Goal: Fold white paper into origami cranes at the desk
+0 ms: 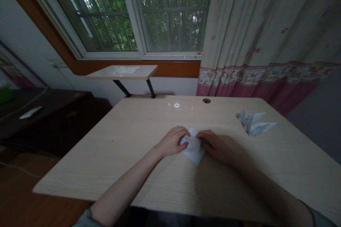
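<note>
A folded sheet of white paper, roughly diamond-shaped, lies flat on the wooden table with one corner pointing toward me. On its left edge my left hand has curled fingers at the upper side and the thumb on the paper. My right hand grips the opposite edge, its index finger near the top corner and its thumb partly hidden beneath. Small creases are too dim to make out. To the right of my hands stands a folded paper crane, apart from both.
The pale table has a round cable hole near its back edge. A raised shelf at the back left carries thin white paper. Behind are a barred window and a long curtain. A dark cabinet stands left.
</note>
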`<state>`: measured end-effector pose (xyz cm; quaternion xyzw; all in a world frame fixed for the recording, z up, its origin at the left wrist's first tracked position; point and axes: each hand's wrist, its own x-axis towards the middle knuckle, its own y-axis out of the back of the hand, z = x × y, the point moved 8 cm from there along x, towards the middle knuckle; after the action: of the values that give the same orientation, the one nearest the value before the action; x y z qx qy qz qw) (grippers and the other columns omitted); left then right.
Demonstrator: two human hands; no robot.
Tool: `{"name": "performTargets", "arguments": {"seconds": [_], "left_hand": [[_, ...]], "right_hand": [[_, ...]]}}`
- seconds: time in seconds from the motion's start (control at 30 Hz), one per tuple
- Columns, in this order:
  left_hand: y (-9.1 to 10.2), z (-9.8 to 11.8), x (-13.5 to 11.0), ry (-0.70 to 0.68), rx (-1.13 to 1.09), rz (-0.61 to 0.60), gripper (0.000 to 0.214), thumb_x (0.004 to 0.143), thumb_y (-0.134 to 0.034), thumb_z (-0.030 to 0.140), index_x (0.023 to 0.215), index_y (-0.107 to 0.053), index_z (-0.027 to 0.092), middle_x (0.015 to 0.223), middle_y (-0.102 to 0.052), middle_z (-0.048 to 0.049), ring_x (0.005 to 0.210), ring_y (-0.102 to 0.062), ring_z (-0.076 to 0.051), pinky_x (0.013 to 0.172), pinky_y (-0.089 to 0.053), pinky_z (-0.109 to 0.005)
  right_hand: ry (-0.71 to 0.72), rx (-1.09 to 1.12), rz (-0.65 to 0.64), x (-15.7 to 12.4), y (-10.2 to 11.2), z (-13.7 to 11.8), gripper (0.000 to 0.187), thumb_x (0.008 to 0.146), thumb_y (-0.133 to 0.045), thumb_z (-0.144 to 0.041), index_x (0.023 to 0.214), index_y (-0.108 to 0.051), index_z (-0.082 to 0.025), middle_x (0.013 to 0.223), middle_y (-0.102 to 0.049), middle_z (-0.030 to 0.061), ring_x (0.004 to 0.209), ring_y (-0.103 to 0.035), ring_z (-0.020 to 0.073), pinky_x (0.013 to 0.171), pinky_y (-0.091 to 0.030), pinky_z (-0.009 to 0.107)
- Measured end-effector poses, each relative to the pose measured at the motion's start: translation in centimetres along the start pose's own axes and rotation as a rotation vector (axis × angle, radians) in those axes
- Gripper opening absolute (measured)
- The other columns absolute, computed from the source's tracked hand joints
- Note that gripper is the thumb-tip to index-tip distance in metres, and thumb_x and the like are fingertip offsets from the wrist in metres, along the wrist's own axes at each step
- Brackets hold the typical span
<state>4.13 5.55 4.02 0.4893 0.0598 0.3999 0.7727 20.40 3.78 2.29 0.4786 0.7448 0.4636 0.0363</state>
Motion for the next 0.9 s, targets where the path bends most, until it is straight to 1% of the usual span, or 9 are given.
{"name": "performTargets", "arguments": {"seconds": [0.1, 0.23, 0.33, 0.47, 0.57, 0.73, 0.83, 0.9], "left_hand": [[0.2, -0.4, 0.1, 0.009, -0.029, 0.042, 0.021, 0.087, -0.057, 0.015, 0.107, -0.061, 0.020, 0.109, -0.066, -0.0076, 0.104, -0.060, -0.023, 0.095, -0.049, -0.038], [0.5, -0.5, 0.1, 0.017, -0.096, 0.087, 0.011, 0.094, -0.052, 0.018, 0.098, -0.062, 0.019, 0.103, -0.064, -0.0072, 0.097, -0.062, -0.020, 0.087, -0.051, -0.033], [0.7, -0.3, 0.0, 0.013, -0.118, 0.113, 0.010, 0.096, -0.051, 0.019, 0.092, -0.061, 0.019, 0.103, -0.063, -0.0065, 0.094, -0.062, -0.018, 0.085, -0.051, -0.031], [0.7, -0.4, 0.0, 0.024, -0.096, 0.113, 0.012, 0.097, -0.054, 0.023, 0.087, -0.060, 0.019, 0.106, -0.064, -0.0063, 0.097, -0.063, -0.019, 0.087, -0.051, -0.031], [0.7, -0.4, 0.0, 0.028, -0.072, 0.101, 0.014, 0.098, -0.053, 0.024, 0.086, -0.059, 0.019, 0.107, -0.064, -0.0063, 0.098, -0.063, -0.019, 0.088, -0.051, -0.032], [0.8, -0.4, 0.1, 0.052, -0.046, 0.097, 0.011, 0.098, -0.052, 0.024, 0.090, -0.058, 0.020, 0.107, -0.064, -0.0059, 0.099, -0.062, -0.019, 0.090, -0.051, -0.033], [1.1, -0.6, 0.0, 0.079, -0.060, 0.125, 0.004, 0.096, -0.055, 0.024, 0.092, -0.055, 0.021, 0.109, -0.063, -0.0057, 0.101, -0.062, -0.020, 0.090, -0.051, -0.034], [1.3, -0.7, 0.0, 0.088, -0.063, 0.156, 0.004, 0.094, -0.058, 0.022, 0.093, -0.053, 0.022, 0.114, -0.062, -0.0063, 0.105, -0.061, -0.021, 0.091, -0.050, -0.035]], "right_hand": [[-0.016, -0.023, -0.004, 0.2, 0.0, -0.1, 0.027, 0.095, -0.047, -0.017, 0.118, -0.060, -0.024, 0.115, -0.067, 0.0088, 0.109, -0.062, 0.0234, 0.099, -0.051, 0.044], [-0.033, -0.040, 0.010, 0.1, 0.0, 0.2, 0.024, 0.097, -0.045, -0.019, 0.115, -0.061, -0.025, 0.113, -0.068, 0.0081, 0.107, -0.064, 0.0235, 0.098, -0.052, 0.046], [-0.041, -0.046, 0.042, -0.1, 0.0, 0.6, 0.022, 0.098, -0.045, -0.021, 0.113, -0.060, -0.025, 0.113, -0.068, 0.0085, 0.107, -0.064, 0.0241, 0.098, -0.053, 0.046], [-0.068, -0.058, 0.046, -0.2, 0.0, 1.0, 0.019, 0.098, -0.046, -0.023, 0.111, -0.058, -0.027, 0.113, -0.067, 0.0080, 0.107, -0.065, 0.0246, 0.098, -0.053, 0.045], [-0.067, -0.038, 0.067, -0.1, 0.1, 1.0, 0.017, 0.099, -0.045, -0.022, 0.110, -0.057, -0.027, 0.111, -0.066, 0.0078, 0.105, -0.064, 0.0238, 0.097, -0.053, 0.044], [-0.047, -0.013, 0.134, 0.1, 0.5, 1.0, 0.021, 0.098, -0.043, -0.021, 0.116, -0.053, -0.027, 0.115, -0.063, 0.0086, 0.111, -0.062, 0.0241, 0.099, -0.052, 0.046], [-0.054, -0.003, 0.182, 0.1, 0.9, 1.1, 0.022, 0.098, -0.044, -0.021, 0.119, -0.051, -0.026, 0.119, -0.060, 0.0098, 0.112, -0.061, 0.0242, 0.098, -0.053, 0.044], [-0.060, 0.002, 0.212, 0.1, 1.1, 1.3, 0.022, 0.098, -0.045, -0.022, 0.119, -0.051, -0.026, 0.119, -0.060, 0.0109, 0.111, -0.061, 0.0247, 0.095, -0.054, 0.044]]}}
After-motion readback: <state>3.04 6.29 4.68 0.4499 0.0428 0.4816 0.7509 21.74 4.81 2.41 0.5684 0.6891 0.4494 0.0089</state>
